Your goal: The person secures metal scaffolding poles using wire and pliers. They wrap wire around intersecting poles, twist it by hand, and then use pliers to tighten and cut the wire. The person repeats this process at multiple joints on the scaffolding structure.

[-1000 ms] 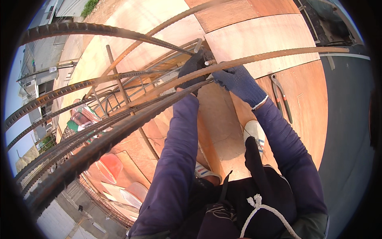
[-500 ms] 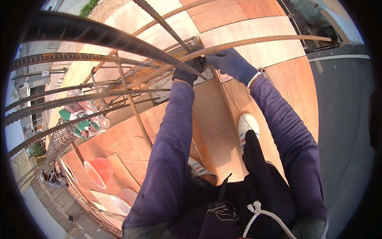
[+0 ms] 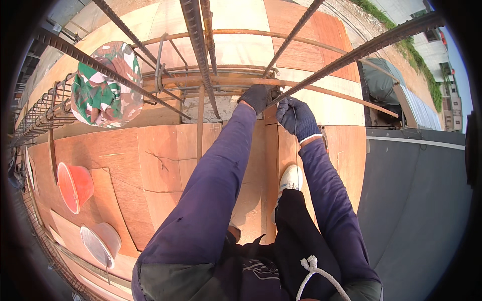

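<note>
My left hand (image 3: 256, 99), in a dark glove, is closed at the rusty horizontal rebar (image 3: 331, 91), beside the foot of a slanted dark rebar (image 3: 346, 56). What its fingers hold is hidden. Just to its right is my right hand (image 3: 298, 118), in a dark blue knitted glove with a white cuff. Its fingers are pinched together, and a thin dark wire (image 3: 295, 116) runs from them across the glove. Below the bars, rough grey concrete (image 3: 203, 108) shows in a gap between boards.
Several upright rebars, one a thick dark bar (image 3: 197, 45), rise around my arms. Plywood sheets (image 3: 165, 145) surround me. On the left are a camouflage cloth bundle (image 3: 108, 83), a red bucket (image 3: 79, 184) and a whitish bucket (image 3: 103, 242). A dark grey surface (image 3: 411, 200) lies right.
My view has turned, so the bars and buckets sit differently in it. My right hand's fingers, stretched toward the left hand before, are now curled in a pinch.
</note>
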